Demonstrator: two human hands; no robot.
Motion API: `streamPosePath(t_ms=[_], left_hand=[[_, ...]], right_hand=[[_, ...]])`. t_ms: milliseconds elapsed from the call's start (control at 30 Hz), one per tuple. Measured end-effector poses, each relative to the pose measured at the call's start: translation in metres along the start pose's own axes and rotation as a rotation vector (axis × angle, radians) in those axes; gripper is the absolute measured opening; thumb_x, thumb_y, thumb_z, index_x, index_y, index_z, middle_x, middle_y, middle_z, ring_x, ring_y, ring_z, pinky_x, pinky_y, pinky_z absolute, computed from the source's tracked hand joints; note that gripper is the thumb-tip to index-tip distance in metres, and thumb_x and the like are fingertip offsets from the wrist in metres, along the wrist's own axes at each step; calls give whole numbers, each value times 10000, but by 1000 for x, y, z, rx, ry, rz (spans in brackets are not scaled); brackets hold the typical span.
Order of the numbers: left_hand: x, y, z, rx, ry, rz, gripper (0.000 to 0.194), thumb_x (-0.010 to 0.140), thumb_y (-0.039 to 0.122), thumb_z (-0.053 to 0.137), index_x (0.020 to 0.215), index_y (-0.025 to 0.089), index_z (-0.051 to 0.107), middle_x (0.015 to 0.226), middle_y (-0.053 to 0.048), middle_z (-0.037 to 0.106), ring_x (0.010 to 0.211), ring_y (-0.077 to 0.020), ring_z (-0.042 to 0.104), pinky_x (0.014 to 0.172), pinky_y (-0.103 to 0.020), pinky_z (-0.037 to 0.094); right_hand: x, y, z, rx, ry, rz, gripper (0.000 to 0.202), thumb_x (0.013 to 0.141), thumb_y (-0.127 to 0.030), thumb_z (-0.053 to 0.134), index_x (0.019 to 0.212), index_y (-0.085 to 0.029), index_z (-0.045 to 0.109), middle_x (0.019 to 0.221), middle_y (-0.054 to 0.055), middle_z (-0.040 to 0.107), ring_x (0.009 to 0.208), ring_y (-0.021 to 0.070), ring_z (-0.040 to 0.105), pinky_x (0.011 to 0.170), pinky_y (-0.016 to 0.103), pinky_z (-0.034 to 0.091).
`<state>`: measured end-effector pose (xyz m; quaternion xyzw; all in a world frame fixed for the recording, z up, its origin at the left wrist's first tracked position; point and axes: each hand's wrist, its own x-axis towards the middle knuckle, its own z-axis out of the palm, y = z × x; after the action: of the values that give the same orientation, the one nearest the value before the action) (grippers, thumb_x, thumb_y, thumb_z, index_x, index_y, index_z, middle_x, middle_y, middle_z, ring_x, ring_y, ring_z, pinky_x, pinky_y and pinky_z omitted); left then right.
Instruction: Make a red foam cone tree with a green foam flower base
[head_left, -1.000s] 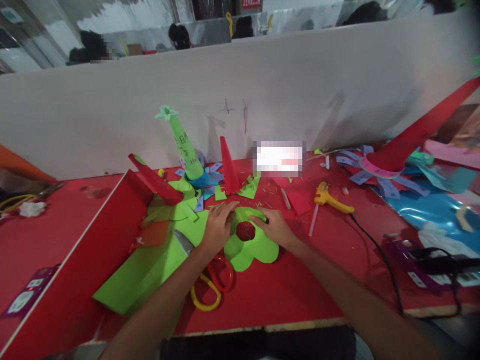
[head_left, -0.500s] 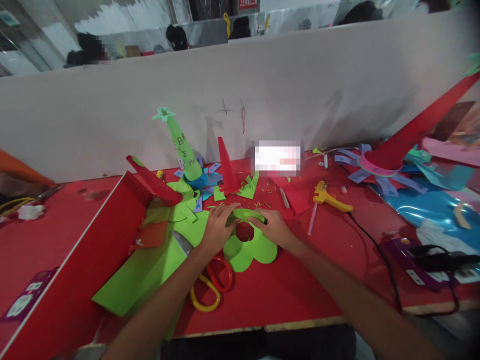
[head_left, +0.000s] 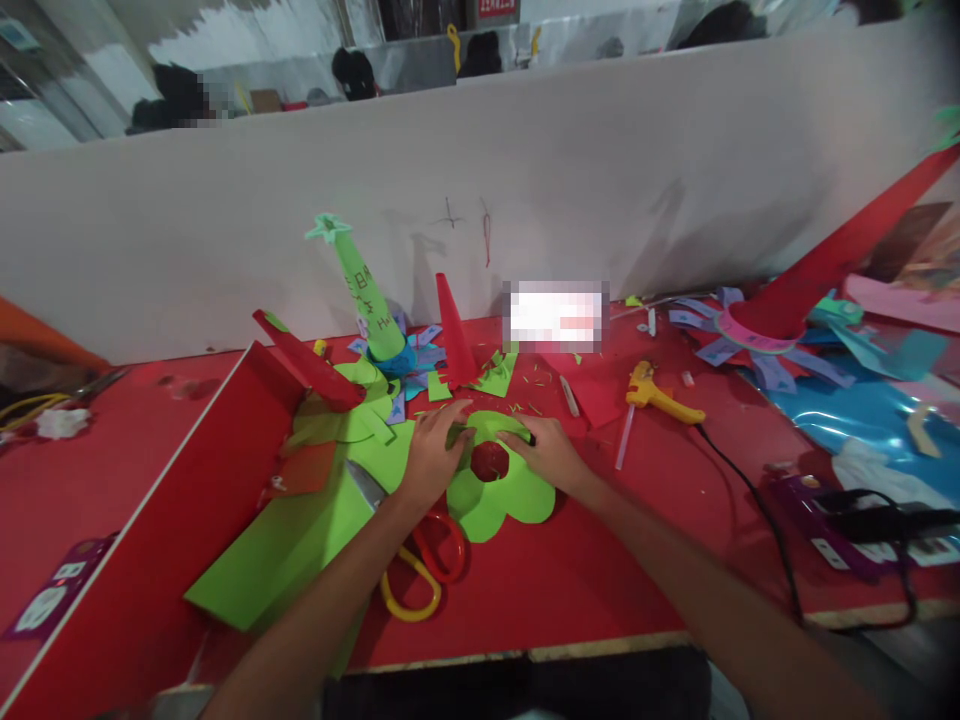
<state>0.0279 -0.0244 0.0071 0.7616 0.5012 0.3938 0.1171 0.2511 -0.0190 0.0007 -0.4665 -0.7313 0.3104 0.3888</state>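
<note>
A green paper flower [head_left: 478, 512] with rounded petals and a hole in its middle lies in front of me on the red table. My left hand [head_left: 437, 450] pinches the upper left petal, thumb toward the hole. On the opposite side, my right hand [head_left: 546, 452] grips the upper right petal, with fingers partly hidden. Red- and yellow-handled scissors [head_left: 411, 582] rest below my left forearm, blades partly on a green paper sheet [head_left: 259, 565]. Beyond the flower stands a red paper cone [head_left: 455, 335] among green scraps.
A yellow glue gun [head_left: 664, 398] with a black cord lies to the right. Behind left, a green cone [head_left: 369, 300] bears writing and a star. A large red cone [head_left: 832, 255] leans at far right. A red divider [head_left: 172, 510] and grey partition [head_left: 300, 190] bound the table.
The upper petal, bent up between my hands before, now lies flatter and shows more of its face. My left fingers have shifted slightly left. Everything else stays in place.
</note>
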Motion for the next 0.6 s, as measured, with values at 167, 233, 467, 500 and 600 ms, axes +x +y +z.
streamPosePath(t_ms=[167, 233, 467, 500, 600], left_hand=[[4, -2, -2, -165, 163, -110, 402, 1010, 359, 625, 1385, 223, 571, 1288, -118, 687, 1174, -238, 667, 1033, -409, 542], [4, -5, 1, -255, 152, -181, 544, 997, 405, 641, 1486, 235, 474, 1376, -144, 639, 1191, -238, 676, 988, -383, 574], [1, 0, 10, -535, -149, -149, 863, 988, 468, 638, 1660, 227, 154, 1507, -197, 579, 1274, -266, 677, 1016, -393, 600], [2, 2, 8, -525, -146, -136, 844, 995, 468, 624, 1662, 221, 171, 1543, -197, 551, 1331, -274, 642, 1064, -406, 576], [4, 4, 5, -449, -81, -123, 777, 999, 432, 617, 1653, 208, 261, 1639, -176, 454, 1482, -290, 504, 1191, -417, 471]], right_hand=[[2, 0, -3, 82, 112, 50, 509, 953, -663, 570, 889, -188, 740, 773, 78, 748, 676, 224, 633, 642, 323, 467], [2, 0, -4, 119, 174, 76, 476, 955, -628, 567, 937, -183, 735, 809, 87, 755, 704, 234, 644, 655, 331, 478], [0, -2, -7, 173, 335, 130, 478, 984, -638, 502, 788, -214, 600, 657, 21, 587, 635, 193, 514, 592, 324, 431], [0, -3, -7, 183, 338, 126, 494, 991, -656, 484, 771, -223, 574, 649, 12, 560, 631, 189, 493, 585, 323, 422], [-1, -6, -5, 236, 350, 105, 509, 1005, -683, 442, 764, -242, 520, 686, 7, 531, 675, 195, 491, 609, 321, 420]])
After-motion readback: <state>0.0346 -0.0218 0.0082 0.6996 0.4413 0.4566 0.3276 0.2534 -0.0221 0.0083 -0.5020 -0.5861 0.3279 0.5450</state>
